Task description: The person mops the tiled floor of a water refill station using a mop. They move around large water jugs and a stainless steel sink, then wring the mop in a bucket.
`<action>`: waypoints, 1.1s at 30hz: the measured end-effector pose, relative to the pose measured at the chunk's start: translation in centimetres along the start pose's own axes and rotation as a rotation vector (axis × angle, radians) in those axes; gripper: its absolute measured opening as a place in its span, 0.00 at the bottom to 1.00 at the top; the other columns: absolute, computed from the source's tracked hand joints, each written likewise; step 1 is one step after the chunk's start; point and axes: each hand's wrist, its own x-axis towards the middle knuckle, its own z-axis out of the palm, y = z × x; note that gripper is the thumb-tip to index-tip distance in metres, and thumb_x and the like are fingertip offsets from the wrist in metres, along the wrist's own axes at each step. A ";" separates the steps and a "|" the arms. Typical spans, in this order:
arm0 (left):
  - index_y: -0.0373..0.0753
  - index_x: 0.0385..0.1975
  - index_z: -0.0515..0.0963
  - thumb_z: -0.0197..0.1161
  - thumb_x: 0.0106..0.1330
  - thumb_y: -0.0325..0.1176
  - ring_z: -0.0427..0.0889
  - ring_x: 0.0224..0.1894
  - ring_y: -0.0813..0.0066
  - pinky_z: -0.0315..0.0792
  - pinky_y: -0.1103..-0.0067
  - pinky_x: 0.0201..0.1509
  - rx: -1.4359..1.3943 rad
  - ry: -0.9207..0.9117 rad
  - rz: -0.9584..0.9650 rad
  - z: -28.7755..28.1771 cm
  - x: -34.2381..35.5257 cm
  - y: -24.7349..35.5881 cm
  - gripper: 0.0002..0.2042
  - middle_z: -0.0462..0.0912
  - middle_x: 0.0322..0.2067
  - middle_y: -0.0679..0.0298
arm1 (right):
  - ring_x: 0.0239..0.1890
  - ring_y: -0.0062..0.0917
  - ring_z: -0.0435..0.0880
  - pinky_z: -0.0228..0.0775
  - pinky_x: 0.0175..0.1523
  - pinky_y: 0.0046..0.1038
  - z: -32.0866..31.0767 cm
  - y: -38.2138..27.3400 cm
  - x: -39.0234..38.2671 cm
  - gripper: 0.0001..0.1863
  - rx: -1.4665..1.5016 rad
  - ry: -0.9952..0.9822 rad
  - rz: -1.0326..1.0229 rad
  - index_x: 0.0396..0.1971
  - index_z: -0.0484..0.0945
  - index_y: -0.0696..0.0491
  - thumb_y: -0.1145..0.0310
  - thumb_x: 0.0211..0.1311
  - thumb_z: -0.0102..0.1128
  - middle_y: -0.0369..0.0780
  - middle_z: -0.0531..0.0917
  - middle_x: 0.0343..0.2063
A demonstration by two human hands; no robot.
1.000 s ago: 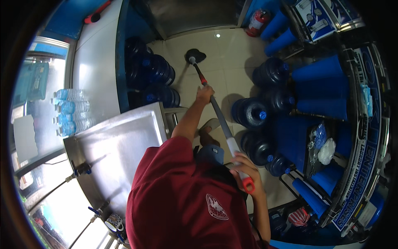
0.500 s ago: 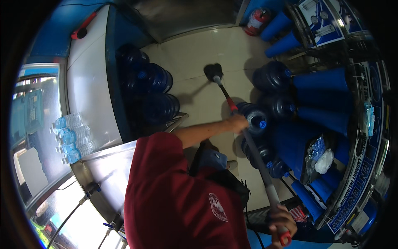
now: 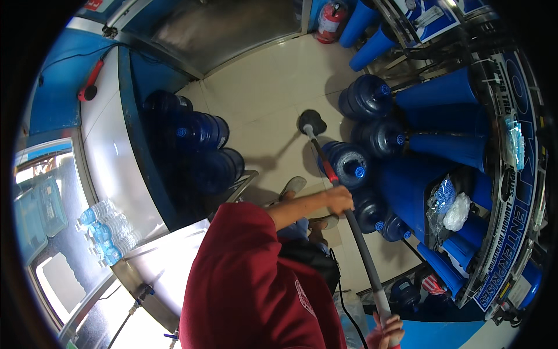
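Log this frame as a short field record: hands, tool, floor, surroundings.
left hand: closed around the mop handle partway down the shaft
right hand: closed on the handle's upper end, at the lower picture edge
mop head: dark, on the pale tiled floor
nearest things: large blue water jugs lying on their sides right of the mop
left side: more blue jugs against a counter; small water bottles on a ledge
far end: red fire extinguisher

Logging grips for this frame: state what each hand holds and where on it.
Both hold the mop. The left hand grips mid-handle, just below the red band; the right hand grips the handle's top end.
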 end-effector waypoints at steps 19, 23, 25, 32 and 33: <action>0.47 0.55 0.71 0.71 0.50 0.37 0.56 0.71 0.51 0.53 0.48 0.70 0.449 0.145 -0.957 -16.1 -3.2 -14.5 0.29 0.57 0.69 0.50 | 0.44 0.36 0.78 0.70 0.53 0.35 18.0 16.5 15.3 0.08 -0.056 -0.617 -0.230 0.24 0.71 0.58 0.84 0.53 0.61 0.41 0.76 0.28; 0.46 0.40 0.79 0.73 0.43 0.35 0.65 0.66 0.57 0.56 0.58 0.69 0.538 0.004 -0.595 -11.0 -1.9 -9.6 0.20 0.75 0.55 0.56 | 0.40 0.39 0.80 0.71 0.51 0.36 10.9 12.1 11.0 0.09 -0.186 -0.673 -0.236 0.23 0.72 0.58 0.85 0.47 0.64 0.41 0.77 0.25; 0.47 0.36 0.81 0.74 0.41 0.35 0.70 0.60 0.60 0.57 0.60 0.68 0.276 -0.051 -0.506 -7.7 0.1 -6.7 0.18 0.79 0.45 0.62 | 0.40 0.39 0.80 0.71 0.50 0.36 6.8 8.9 9.6 0.08 -0.233 -0.615 -0.199 0.23 0.73 0.58 0.83 0.48 0.64 0.42 0.78 0.25; 0.45 0.26 0.81 0.70 0.46 0.40 0.79 0.42 0.59 0.68 0.62 0.53 0.189 -0.020 -0.241 3.2 4.6 4.2 0.10 0.80 0.29 0.62 | 0.40 0.40 0.81 0.71 0.50 0.38 -4.3 1.6 3.0 0.05 -0.227 -0.374 -0.093 0.21 0.73 0.59 0.79 0.51 0.62 0.43 0.80 0.25; 0.45 0.25 0.80 0.69 0.50 0.41 0.78 0.40 0.60 0.68 0.64 0.51 0.194 -0.006 -0.229 4.1 4.5 5.2 0.09 0.79 0.27 0.63 | 0.40 0.40 0.81 0.71 0.50 0.38 -5.2 1.4 2.3 0.06 -0.233 -0.403 -0.117 0.21 0.74 0.59 0.78 0.51 0.62 0.43 0.80 0.25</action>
